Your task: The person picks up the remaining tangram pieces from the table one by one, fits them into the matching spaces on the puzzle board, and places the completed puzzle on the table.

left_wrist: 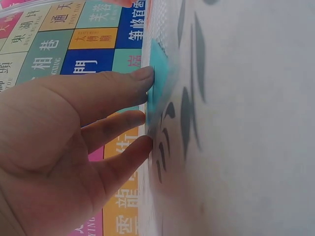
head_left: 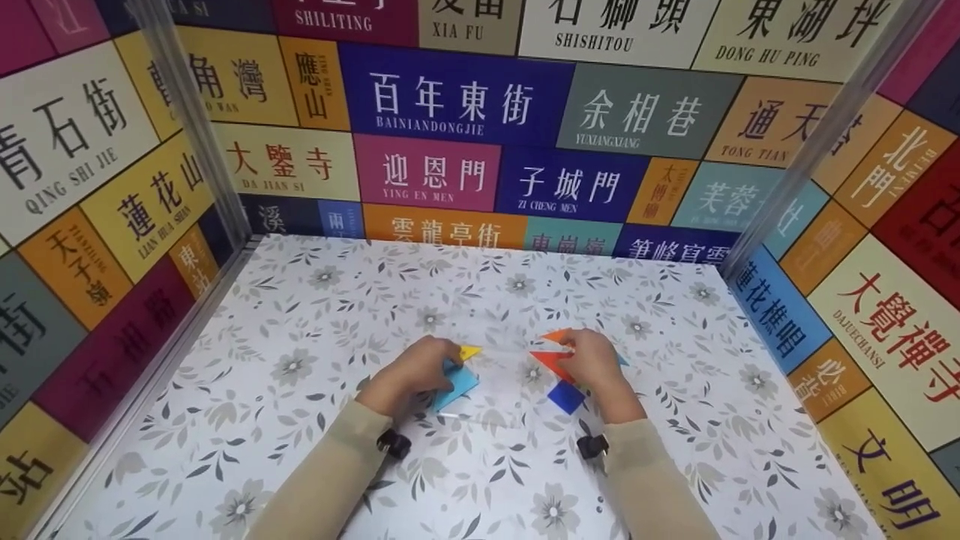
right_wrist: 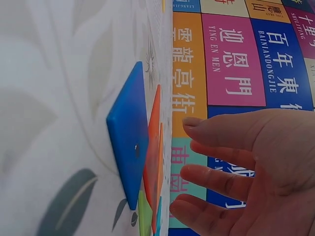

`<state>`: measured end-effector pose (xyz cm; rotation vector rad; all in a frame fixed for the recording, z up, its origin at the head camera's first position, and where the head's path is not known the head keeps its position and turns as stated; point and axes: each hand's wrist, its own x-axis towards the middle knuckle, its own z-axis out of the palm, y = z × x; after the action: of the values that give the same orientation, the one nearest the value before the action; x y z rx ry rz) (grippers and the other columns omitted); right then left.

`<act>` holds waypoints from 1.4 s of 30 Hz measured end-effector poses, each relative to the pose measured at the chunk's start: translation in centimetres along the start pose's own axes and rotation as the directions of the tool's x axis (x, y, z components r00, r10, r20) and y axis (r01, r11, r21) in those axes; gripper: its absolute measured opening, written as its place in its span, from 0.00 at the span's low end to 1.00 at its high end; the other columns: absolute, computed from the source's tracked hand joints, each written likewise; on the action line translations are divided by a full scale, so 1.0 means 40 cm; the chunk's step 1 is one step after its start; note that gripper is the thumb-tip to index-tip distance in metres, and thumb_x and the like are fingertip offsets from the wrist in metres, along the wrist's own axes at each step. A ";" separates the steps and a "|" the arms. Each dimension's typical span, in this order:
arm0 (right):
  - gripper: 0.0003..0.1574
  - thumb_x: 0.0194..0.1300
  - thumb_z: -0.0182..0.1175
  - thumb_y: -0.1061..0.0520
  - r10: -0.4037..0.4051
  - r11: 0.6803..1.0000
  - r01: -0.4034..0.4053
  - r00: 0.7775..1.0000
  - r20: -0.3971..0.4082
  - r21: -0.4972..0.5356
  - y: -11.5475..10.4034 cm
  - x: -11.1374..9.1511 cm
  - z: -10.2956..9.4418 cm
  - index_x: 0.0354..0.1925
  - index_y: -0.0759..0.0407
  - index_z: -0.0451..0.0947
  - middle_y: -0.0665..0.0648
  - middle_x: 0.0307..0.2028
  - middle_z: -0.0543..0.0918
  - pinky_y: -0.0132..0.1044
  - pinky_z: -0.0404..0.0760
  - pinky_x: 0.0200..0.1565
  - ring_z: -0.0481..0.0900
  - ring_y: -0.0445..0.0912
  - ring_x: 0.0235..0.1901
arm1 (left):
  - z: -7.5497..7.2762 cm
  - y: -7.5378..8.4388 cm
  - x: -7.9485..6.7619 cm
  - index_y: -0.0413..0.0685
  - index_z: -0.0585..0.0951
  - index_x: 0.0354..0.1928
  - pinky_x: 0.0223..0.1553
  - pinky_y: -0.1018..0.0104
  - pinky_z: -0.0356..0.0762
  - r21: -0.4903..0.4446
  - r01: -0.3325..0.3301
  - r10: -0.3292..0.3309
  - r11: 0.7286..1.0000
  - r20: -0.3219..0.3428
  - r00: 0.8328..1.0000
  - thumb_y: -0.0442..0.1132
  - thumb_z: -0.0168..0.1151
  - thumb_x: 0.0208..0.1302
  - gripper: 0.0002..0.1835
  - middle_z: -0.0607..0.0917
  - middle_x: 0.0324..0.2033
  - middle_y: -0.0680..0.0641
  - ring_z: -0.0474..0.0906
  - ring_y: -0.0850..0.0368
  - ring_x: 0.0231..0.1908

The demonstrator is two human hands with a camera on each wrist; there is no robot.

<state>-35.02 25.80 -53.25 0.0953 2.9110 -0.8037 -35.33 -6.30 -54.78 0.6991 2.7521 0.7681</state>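
Note:
My left hand (head_left: 420, 367) rests its fingertips at a light blue tile (head_left: 459, 386) on the table. A yellow triangle (head_left: 469, 352) lies just beyond those fingers. In the left wrist view, the thumb and fingers reach fairly straight to the table, by the light blue tile (left_wrist: 158, 73). My right hand (head_left: 598, 367) is over a group of flat tiles with its fingers loosely extended. An orange triangle (head_left: 555, 337), a red-orange triangle (head_left: 551, 364) and a dark blue square (head_left: 566, 397) show around it. The right wrist view adds a green tile (right_wrist: 143, 214), low beside the blue square.
A patterned white tabletop (head_left: 300, 420) with grey leaves and flowers spreads around both hands. Upright panels (head_left: 457, 97) with coloured sign blocks border its back and sides. Something clear and glossy, perhaps a plastic bag (left_wrist: 156, 29), lies by the left hand.

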 end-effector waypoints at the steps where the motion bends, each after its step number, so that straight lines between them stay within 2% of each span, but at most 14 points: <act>1: 0.27 0.71 0.68 0.57 0.006 1.000 -0.006 1.000 0.000 0.006 -0.002 0.002 0.000 0.66 0.58 0.80 0.65 0.63 0.83 0.50 0.87 0.57 0.81 0.56 0.54 | -0.002 0.000 0.001 0.45 0.89 0.54 0.74 0.48 0.72 0.007 -0.003 0.003 1.000 -0.002 1.000 0.29 0.80 0.51 0.24 0.86 0.63 0.42 0.78 0.40 0.68; 8: 0.27 0.70 0.69 0.57 0.016 1.000 -0.016 1.000 0.008 -0.009 0.002 0.014 0.011 0.65 0.59 0.81 0.63 0.62 0.84 0.52 0.85 0.61 0.83 0.55 0.56 | -0.007 0.007 0.001 0.42 0.90 0.54 0.72 0.48 0.74 0.039 -0.006 0.006 0.999 -0.005 1.000 0.30 0.81 0.51 0.24 0.87 0.61 0.42 0.79 0.40 0.65; 15: 0.31 0.66 0.75 0.53 0.024 1.000 -0.025 1.000 0.020 0.011 0.015 0.021 0.025 0.64 0.58 0.82 0.61 0.56 0.86 0.51 0.85 0.58 0.83 0.53 0.50 | -0.001 0.017 -0.001 0.42 0.89 0.54 0.69 0.50 0.76 0.065 0.019 -0.020 0.998 0.009 1.000 0.33 0.82 0.53 0.24 0.87 0.59 0.43 0.79 0.42 0.62; 22: 0.28 0.62 0.77 0.54 -0.009 0.997 0.009 1.000 0.000 -0.080 0.015 0.012 0.038 0.59 0.60 0.84 0.60 0.50 0.87 0.50 0.85 0.54 0.82 0.53 0.46 | 0.006 0.025 0.000 0.44 0.89 0.54 0.69 0.51 0.77 0.065 0.035 -0.036 0.997 0.020 0.999 0.35 0.83 0.53 0.24 0.88 0.59 0.44 0.79 0.43 0.61; 30: 0.23 0.64 0.74 0.58 -0.022 0.991 0.025 0.999 0.025 -0.134 -0.003 0.014 0.039 0.57 0.62 0.85 0.61 0.49 0.87 0.49 0.86 0.53 0.82 0.53 0.45 | -0.002 0.021 0.000 0.44 0.89 0.54 0.71 0.50 0.75 0.044 0.060 -0.061 0.997 0.032 0.998 0.34 0.82 0.54 0.23 0.86 0.60 0.44 0.78 0.43 0.63; 37: 0.16 0.66 0.66 0.66 -0.094 0.970 0.102 0.995 0.045 -0.223 -0.006 0.012 0.039 0.52 0.65 0.85 0.61 0.42 0.86 0.49 0.84 0.50 0.81 0.54 0.41 | -0.002 0.023 -0.002 0.42 0.90 0.54 0.70 0.50 0.76 0.047 0.040 -0.041 0.998 0.020 0.999 0.33 0.82 0.54 0.23 0.87 0.60 0.43 0.78 0.41 0.63; 42: 0.16 0.70 0.63 0.66 -0.071 0.967 0.089 0.994 0.083 -0.240 -0.015 0.009 0.041 0.55 0.64 0.84 0.60 0.42 0.84 0.48 0.83 0.51 0.80 0.54 0.43 | 0.001 0.024 -0.003 0.41 0.90 0.53 0.71 0.49 0.76 0.044 0.048 -0.049 0.998 0.011 0.999 0.33 0.83 0.51 0.24 0.87 0.61 0.43 0.79 0.41 0.64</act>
<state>-35.26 24.45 -54.40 -0.0740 2.9314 -0.4426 -34.83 -5.64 -54.28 0.6407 2.7718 0.6928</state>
